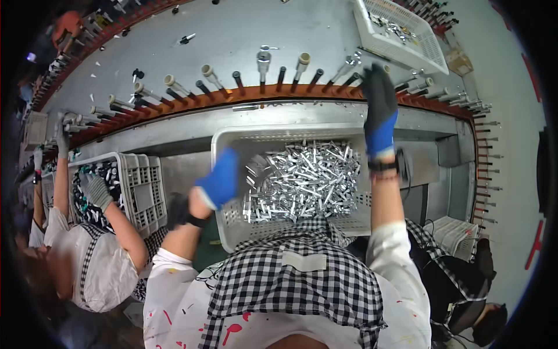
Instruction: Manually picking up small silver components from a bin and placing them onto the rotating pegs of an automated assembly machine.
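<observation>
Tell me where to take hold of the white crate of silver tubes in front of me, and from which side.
Grip the white crate by its two short end walls, one hand at each, coming from left and right. It is wide and piled with loose silver tubes, so an even, level lift probably keeps them in. The near wall sits against the apron.

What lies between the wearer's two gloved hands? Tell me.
In the head view, a pale crate heaped with shiny metal parts lies between the left hand and the raised right hand.
</observation>
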A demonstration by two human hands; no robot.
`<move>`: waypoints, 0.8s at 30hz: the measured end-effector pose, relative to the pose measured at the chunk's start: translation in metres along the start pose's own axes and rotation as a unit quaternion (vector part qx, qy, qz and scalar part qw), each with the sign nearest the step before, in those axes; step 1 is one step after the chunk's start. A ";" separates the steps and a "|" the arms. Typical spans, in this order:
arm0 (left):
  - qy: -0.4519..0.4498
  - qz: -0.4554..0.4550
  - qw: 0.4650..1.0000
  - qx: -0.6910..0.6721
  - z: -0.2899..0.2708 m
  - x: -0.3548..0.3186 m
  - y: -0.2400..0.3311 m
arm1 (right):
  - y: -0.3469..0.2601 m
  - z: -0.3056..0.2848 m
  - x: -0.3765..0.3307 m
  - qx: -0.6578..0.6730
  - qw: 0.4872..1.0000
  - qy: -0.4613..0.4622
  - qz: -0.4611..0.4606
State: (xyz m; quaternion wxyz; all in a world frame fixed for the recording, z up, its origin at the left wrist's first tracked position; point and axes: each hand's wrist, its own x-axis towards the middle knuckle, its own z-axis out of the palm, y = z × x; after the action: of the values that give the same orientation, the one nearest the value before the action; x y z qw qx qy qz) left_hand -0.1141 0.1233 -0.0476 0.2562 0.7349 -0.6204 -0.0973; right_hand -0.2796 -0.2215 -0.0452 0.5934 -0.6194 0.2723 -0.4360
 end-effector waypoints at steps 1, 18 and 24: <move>-0.193 -0.037 0.965 -0.175 0.011 0.029 0.026 | 0.007 0.006 0.029 0.041 0.999 0.027 -0.021; 0.198 -0.113 0.930 -0.287 -0.066 0.150 -0.125 | -0.006 -0.075 0.103 0.022 0.994 0.076 -0.079; 0.245 -0.202 0.889 -0.330 -0.095 0.103 -0.145 | -0.098 0.001 0.010 -0.231 0.936 -0.258 -0.063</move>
State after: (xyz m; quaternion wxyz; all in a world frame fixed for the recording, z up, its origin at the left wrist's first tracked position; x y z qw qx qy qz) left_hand 0.0763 0.0629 -0.0210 0.6026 0.7178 -0.3083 -0.1629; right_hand -0.2917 -0.2151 0.0526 0.4546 -0.8467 0.1636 -0.2230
